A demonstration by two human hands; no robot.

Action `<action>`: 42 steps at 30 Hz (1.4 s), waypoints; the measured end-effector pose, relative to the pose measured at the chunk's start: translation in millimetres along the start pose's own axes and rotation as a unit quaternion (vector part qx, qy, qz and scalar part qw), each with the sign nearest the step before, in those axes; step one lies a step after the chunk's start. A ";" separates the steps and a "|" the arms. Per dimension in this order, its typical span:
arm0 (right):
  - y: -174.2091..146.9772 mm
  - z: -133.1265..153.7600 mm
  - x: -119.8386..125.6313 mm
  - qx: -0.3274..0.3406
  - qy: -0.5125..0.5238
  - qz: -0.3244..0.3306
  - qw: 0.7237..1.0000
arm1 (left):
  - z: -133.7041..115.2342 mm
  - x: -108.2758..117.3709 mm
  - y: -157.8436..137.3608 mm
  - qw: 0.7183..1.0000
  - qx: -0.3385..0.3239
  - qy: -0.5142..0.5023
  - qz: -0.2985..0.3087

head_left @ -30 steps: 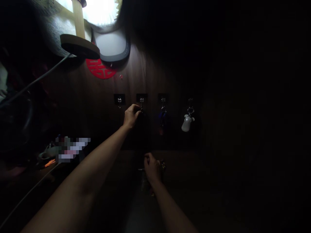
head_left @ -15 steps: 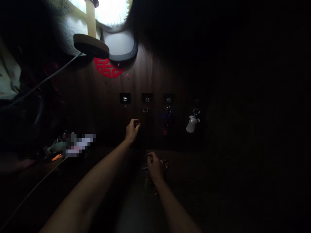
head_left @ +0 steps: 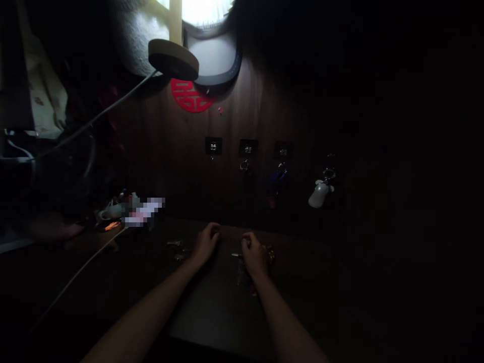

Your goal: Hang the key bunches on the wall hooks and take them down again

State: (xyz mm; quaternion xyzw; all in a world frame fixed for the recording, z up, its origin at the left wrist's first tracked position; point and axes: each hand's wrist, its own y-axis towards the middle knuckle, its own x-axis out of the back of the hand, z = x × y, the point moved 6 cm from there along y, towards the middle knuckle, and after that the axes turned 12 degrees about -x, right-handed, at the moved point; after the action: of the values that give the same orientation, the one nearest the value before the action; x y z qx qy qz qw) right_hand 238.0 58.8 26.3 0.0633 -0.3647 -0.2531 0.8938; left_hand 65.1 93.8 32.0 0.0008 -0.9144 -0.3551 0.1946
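Note:
In the dim head view, my left hand (head_left: 207, 243) rests on the dark surface, its fingers loosely bent and apart from the thumb. Nothing shows between them. Small metal keys (head_left: 174, 244) lie just left of it. My right hand (head_left: 255, 256) rests to the right, fingers loosely curved, with nothing visible in them. A metal key (head_left: 236, 255) sticks out left of that hand. A cluster of shiny beads (head_left: 270, 254) shows at its right side. What lies beneath the palm is hidden.
Dark square hooks (head_left: 214, 146) line the wooden panel. A key ring (head_left: 244, 165) and a white mouse-like pendant (head_left: 318, 195) hang there. A lit lamp with a round base (head_left: 174, 59) stands before a grey-white device (head_left: 215, 55) and a red paper cutout (head_left: 191, 96). A white cable (head_left: 109, 104) runs left.
My left hand has come down from below the hooks to the surface, beside my right hand. My right hand stays by the key and beads. The view has shifted, uncovering keys at the left.

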 end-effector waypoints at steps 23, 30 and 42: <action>1.7 -5.0 -7.2 0.003 0.014 0.011 1.000 | -10.6 41.8 -40.2 0.973 -0.010 0.201 0.113; -0.4 -0.9 -3.8 0.000 0.008 0.015 1.000 | 13.4 106.3 -39.3 0.893 0.144 0.423 0.052; -1.8 -0.5 -2.4 0.006 0.009 0.008 1.000 | 19.7 103.6 -44.6 0.880 0.180 0.424 0.116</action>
State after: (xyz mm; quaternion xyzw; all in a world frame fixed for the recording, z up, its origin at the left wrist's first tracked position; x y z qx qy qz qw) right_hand 236.1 58.4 23.9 0.0685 -0.3584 -0.2435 0.8986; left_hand -43.8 58.8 26.6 0.0803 -0.7860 -0.1244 0.6003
